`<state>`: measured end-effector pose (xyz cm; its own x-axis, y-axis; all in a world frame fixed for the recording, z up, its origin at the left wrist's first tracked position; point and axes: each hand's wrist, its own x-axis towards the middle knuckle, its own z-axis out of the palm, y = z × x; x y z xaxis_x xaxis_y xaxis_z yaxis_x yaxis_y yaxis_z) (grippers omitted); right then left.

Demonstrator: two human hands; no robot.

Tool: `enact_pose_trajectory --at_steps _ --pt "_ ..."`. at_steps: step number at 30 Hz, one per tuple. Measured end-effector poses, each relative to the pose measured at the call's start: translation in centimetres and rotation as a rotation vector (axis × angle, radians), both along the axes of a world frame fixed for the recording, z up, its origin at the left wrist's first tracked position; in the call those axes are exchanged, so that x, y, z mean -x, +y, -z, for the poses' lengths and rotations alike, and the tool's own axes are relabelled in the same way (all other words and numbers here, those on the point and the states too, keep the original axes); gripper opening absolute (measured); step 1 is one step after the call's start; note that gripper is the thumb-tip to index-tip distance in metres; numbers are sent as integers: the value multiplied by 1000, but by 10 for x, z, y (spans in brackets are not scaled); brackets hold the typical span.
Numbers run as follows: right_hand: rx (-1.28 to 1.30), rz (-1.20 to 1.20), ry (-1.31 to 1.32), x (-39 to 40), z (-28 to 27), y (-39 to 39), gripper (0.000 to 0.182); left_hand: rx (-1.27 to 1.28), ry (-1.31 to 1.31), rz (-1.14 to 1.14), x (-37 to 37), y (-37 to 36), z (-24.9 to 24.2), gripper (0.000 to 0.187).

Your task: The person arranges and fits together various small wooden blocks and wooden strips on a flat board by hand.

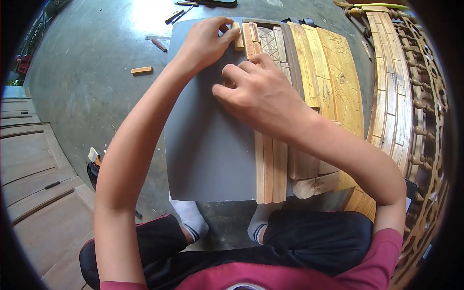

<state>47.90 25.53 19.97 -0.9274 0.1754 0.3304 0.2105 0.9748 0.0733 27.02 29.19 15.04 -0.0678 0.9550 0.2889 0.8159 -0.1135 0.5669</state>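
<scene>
My left hand (207,42) is at the far edge of a grey board (208,145), with thumb and forefinger closed on a small wooden block (239,42). Nearer to me, my right hand (261,84) hovers over or rests on the board with its fingers curled in; whatever they hold, if anything, is hidden. Beside the block stand short wooden pieces (251,38) and a piece with pencilled crossing lines (268,43). Long narrow wooden strips (270,169) run toward me, partly covered by my right hand and forearm.
Yellowish planks with pencil marks (340,72) cover the board's right side, and a rounded wood piece (316,186) lies at its near edge. A loose block (141,70) and a dark-handled tool (158,45) lie on the floor. A slatted wooden bench (389,92) stands right, wooden panels (38,179) left.
</scene>
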Motion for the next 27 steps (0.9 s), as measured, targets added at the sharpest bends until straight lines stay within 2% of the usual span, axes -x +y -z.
enact_pose_trajectory --at_steps 6,8,12,14,17,27 --pt "100 -18 46 3 2 -1 6 -34 8 5 1 14 6 49" --pt "59 -32 48 4 7 6 13 -35 1 2 0 14 6 48" --pt "87 -26 63 1 8 14 10 -9 -22 5 0 13 3 47" --pt "122 -1 42 -2 2 17 18 -21 -37 2 1 13 6 45" --pt "140 40 60 -3 2 21 20 -39 -67 25 4 12 7 41" --pt "206 76 74 -5 1 34 13 -85 -78 12 2 3 7 40"
